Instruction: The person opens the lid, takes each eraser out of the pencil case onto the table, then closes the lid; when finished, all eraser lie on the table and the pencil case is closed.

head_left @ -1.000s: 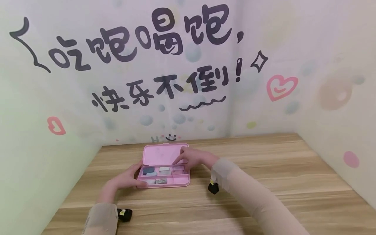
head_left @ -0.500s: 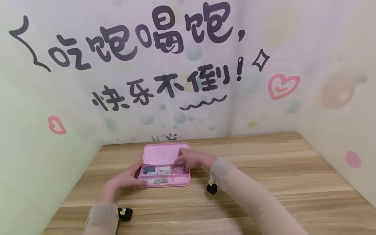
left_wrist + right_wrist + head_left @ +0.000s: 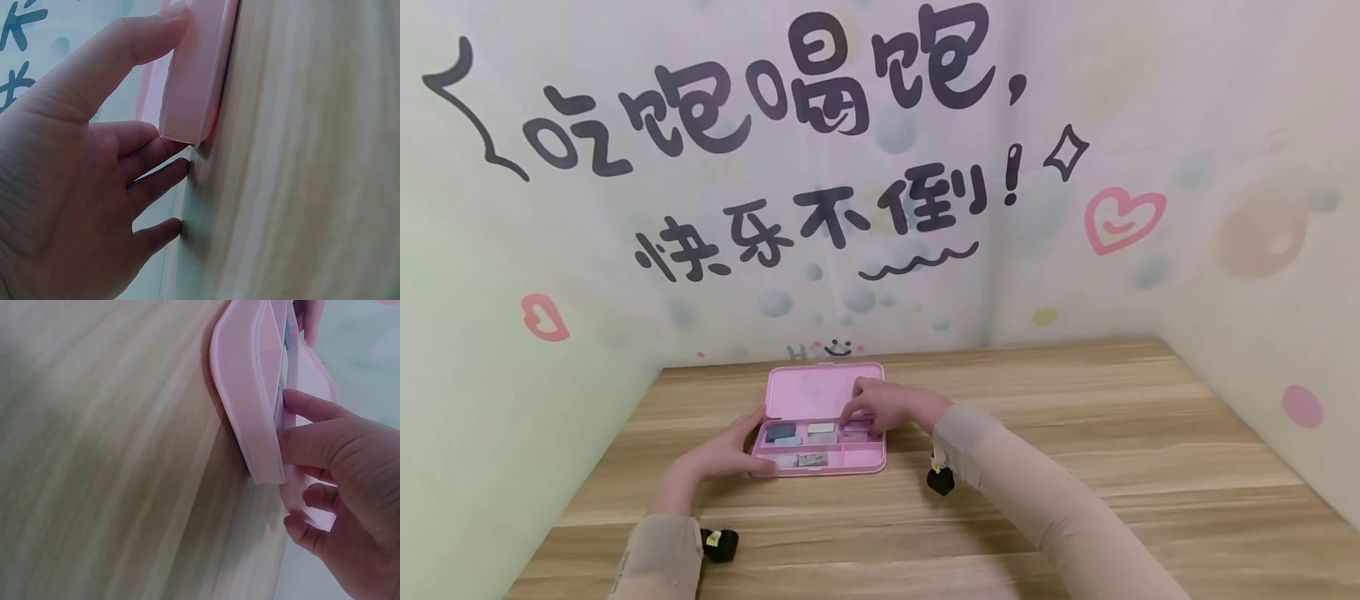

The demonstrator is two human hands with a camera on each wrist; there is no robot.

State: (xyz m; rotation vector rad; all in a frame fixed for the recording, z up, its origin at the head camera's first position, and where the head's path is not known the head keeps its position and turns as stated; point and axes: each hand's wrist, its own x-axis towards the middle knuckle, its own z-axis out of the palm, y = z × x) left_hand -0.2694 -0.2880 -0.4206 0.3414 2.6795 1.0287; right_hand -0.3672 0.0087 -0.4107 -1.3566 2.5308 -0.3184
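An open pink pencil case (image 3: 863,471) lies on the table with its lid (image 3: 812,392) leaning back. My left hand (image 3: 722,454) holds the case's left end, thumb at the near corner and fingers behind, as the left wrist view shows. My right hand (image 3: 883,404) reaches into the back right compartment. Its thumb and index finger pinch a small pale eraser (image 3: 856,428), partly hidden by the fingers. To its left in the back row sit a dark blue-grey eraser (image 3: 780,433), a light blue one (image 3: 787,442) and whitish ones (image 3: 822,428). A grey-white eraser (image 3: 813,460) lies in the front row.
The wood-grain table (image 3: 1000,400) runs back to a printed white wall cloth (image 3: 925,300) behind the case. Side walls of cloth stand at left and right. A black wrist camera (image 3: 721,545) sits at the left cuff, another (image 3: 940,479) at the right.
My right hand has shifted slightly left and its fingers have drawn a little closer over the back right compartment. The left hand and the case have stayed in place.
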